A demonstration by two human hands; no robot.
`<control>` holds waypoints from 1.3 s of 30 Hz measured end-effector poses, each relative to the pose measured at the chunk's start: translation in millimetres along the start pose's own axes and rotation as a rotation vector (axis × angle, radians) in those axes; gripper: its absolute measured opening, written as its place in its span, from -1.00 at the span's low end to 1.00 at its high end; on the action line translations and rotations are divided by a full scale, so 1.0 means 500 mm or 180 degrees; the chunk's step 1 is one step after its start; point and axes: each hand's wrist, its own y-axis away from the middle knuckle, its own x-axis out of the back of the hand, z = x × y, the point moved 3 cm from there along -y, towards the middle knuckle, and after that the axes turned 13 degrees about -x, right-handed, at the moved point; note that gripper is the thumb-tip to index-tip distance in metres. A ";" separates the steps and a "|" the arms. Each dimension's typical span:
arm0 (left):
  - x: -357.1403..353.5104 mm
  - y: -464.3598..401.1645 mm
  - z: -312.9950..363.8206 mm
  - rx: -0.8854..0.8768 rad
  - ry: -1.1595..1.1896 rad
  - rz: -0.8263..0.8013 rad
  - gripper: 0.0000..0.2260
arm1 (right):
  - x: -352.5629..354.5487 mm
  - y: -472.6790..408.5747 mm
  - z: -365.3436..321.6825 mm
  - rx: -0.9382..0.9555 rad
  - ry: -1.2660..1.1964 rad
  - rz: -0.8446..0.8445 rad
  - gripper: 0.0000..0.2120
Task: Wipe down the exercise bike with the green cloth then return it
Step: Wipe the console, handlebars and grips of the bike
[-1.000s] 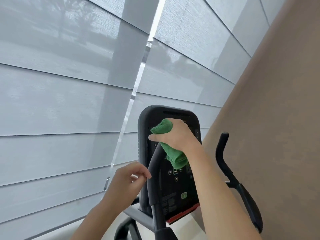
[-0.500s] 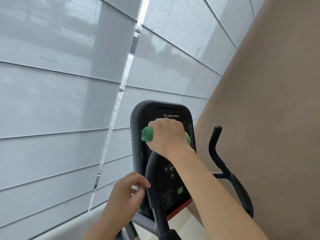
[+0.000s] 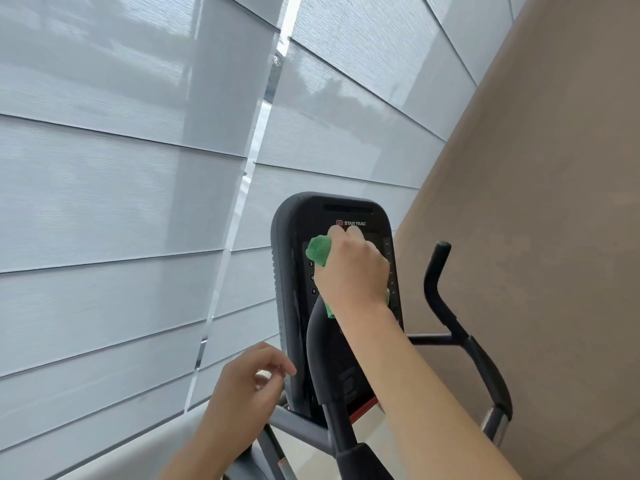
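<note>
Head view: my right hand (image 3: 353, 268) is clenched around the green cloth (image 3: 319, 251), pressing it against the upper face of the exercise bike's console (image 3: 346, 211). My left hand (image 3: 247, 386) floats beside the console's lower left edge, fingers loosely curled, grasping nothing.

The console (image 3: 332, 292) of the exercise bike stood upright at centre, with the blinds (image 3: 138, 202) behind it and to its left, and a wall (image 3: 554, 237) to its right. The right hand (image 3: 353, 268) pressed the cloth (image 3: 318, 251) against the console's face. One handlebar (image 3: 325, 344) rose in front of the console; another handlebar (image 3: 450, 317) stood to its right, near the wall. The left hand (image 3: 246, 386) hung just left of the console's lower edge, holding nothing.
</note>
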 end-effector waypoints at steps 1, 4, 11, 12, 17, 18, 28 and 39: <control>-0.003 0.000 0.000 0.0008 0.0010 -0.0024 -0.61 | 0.005 -0.010 0.001 0.0316 0.0157 -0.0170 -0.78; -0.014 0.004 0.006 0.0015 0.0059 -0.0107 -0.62 | 0.021 -0.036 0.024 0.0878 -0.0098 -0.0777 -0.85; -0.010 0.008 0.016 0.0008 0.0067 -0.0126 -0.67 | -0.012 0.067 0.020 0.0330 -0.0636 0.0191 -0.65; -0.005 0.008 0.016 0.0002 0.0064 -0.0108 -0.68 | -0.019 0.091 0.022 0.0385 -0.0525 0.0125 -0.57; 0.023 0.013 0.014 0.0008 -0.0027 0.0067 -0.65 | -0.014 0.137 0.037 0.0485 -0.0413 -0.0343 -0.28; 0.026 0.015 0.014 0.0009 -0.0032 0.0087 -0.63 | -0.010 0.139 0.037 0.0507 -0.0442 -0.0385 -0.24; 0.045 0.026 0.017 0.0030 -0.0068 0.0250 -0.65 | -0.053 0.275 0.077 0.0852 -0.1332 -0.0746 -0.56; 0.049 0.063 0.038 0.0229 -0.0225 0.0530 -0.68 | -0.005 0.299 0.160 0.0931 -0.1787 -0.1848 -0.69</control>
